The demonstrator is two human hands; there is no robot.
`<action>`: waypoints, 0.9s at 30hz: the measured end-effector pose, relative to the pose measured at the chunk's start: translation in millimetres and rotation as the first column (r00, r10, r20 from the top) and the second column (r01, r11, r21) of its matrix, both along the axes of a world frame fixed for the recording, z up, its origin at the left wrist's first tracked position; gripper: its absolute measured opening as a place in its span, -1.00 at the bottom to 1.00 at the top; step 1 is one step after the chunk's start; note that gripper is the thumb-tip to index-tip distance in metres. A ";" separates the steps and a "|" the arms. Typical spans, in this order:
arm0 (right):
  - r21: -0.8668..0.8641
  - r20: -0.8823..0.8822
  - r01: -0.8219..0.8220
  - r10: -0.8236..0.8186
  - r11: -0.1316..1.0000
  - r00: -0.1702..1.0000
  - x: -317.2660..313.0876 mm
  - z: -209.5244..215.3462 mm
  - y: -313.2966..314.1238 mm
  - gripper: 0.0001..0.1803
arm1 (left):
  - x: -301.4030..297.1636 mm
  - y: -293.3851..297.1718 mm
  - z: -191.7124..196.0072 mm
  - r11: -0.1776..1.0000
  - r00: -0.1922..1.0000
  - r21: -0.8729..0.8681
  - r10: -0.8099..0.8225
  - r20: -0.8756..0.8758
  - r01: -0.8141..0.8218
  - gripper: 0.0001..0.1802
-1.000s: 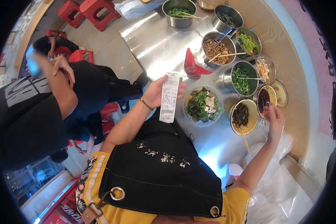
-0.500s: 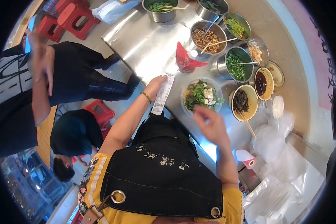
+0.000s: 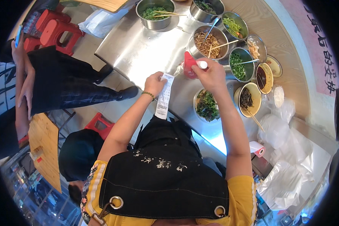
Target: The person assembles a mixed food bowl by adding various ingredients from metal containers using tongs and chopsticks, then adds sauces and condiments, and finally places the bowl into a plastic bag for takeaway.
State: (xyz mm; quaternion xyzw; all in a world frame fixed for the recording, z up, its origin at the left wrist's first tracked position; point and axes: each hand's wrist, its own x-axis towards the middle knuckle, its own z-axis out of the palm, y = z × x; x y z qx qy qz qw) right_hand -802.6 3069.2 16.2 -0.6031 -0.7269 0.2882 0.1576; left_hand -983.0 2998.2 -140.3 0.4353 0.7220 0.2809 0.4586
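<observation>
My left hand (image 3: 155,83) pinches the top of a long white printed receipt (image 3: 164,97), which hangs down over the table's near edge. Over the steel table, my right hand (image 3: 211,76) closes on a red piece with a white round knob (image 3: 202,64); its exact kind is unclear. Below my right wrist stands a clear round bowl of leafy greens (image 3: 207,106), partly hidden by my forearm. A steel pot of brown strips (image 3: 208,42), with chopsticks and a spoon handle, sits just beyond my right hand.
Several pots line the right side: chopped scallions (image 3: 237,64), dark sauce (image 3: 264,78) and dark shredded food (image 3: 246,98). A pot of greens (image 3: 153,14) stands at the far edge. Plastic bags (image 3: 286,162) lie at right. People and red stools (image 3: 60,35) are at left.
My right hand has moved up and away from above the greens bowl to the red piece and closed on it. My left hand still holds the receipt. The view has shifted slightly.
</observation>
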 end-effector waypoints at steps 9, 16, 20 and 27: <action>0.012 -0.142 -0.117 0.118 0.993 0.983 -21.3 24.9 5.7 -0.76 | -4.4 16.3 12.0 0.995 0.977 0.104 0.029 -0.210 -0.008 -0.69; -0.026 0.008 -0.204 0.204 0.979 0.979 -50.0 13.7 10.0 -0.71 | -8.5 17.4 18.3 0.988 0.958 0.156 0.062 -0.280 -0.018 -0.69; -0.052 0.064 -0.204 0.207 0.978 0.976 -57.1 25.3 11.7 -0.60 | -25.7 -10.5 11.9 0.955 0.964 0.270 0.178 -0.197 -0.121 -0.74; 0.357 -0.022 -0.152 0.171 0.922 0.985 -17.7 36.2 -7.6 -0.56 | -35.3 -95.2 24.5 0.964 0.992 0.249 0.074 0.102 -0.098 -0.91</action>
